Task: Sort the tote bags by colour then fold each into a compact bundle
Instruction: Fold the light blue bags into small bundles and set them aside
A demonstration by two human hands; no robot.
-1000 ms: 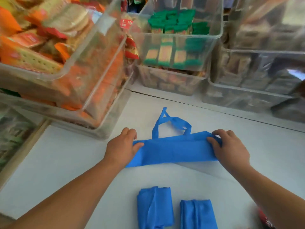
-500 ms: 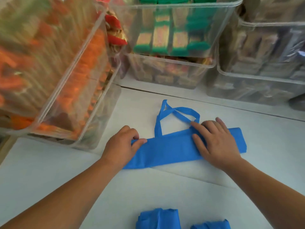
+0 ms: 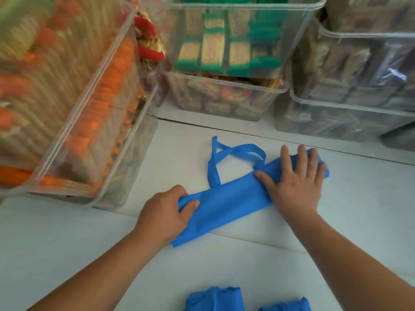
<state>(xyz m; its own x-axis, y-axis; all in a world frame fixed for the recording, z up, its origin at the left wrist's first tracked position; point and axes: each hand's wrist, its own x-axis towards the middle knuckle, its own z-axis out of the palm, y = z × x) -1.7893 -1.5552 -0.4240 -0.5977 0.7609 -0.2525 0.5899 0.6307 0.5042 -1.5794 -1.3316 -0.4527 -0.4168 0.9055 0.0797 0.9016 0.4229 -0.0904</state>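
A blue tote bag (image 3: 231, 200), folded into a long narrow strip, lies slantwise on the white table (image 3: 67, 248). Its handles (image 3: 235, 153) loop out on the far side. My left hand (image 3: 167, 212) pinches the strip's left end between thumb and curled fingers. With its fingers spread flat, my right hand (image 3: 296, 182) presses down on the strip's right part. Two folded blue bundles sit at the near edge of the view, one (image 3: 214, 299) left of the other (image 3: 287, 306).
Clear plastic bins of packaged snacks crowd the table's far side: a tilted one with orange packs (image 3: 74, 97) at the left, stacked ones with green packs (image 3: 229, 41) in the middle, darker packs (image 3: 359, 75) at the right. A seam crosses the table near the strip.
My right hand has slid rightward along the strip and now lies flat near its right end. The view has dropped, so the two folded bundles sit lower in frame.
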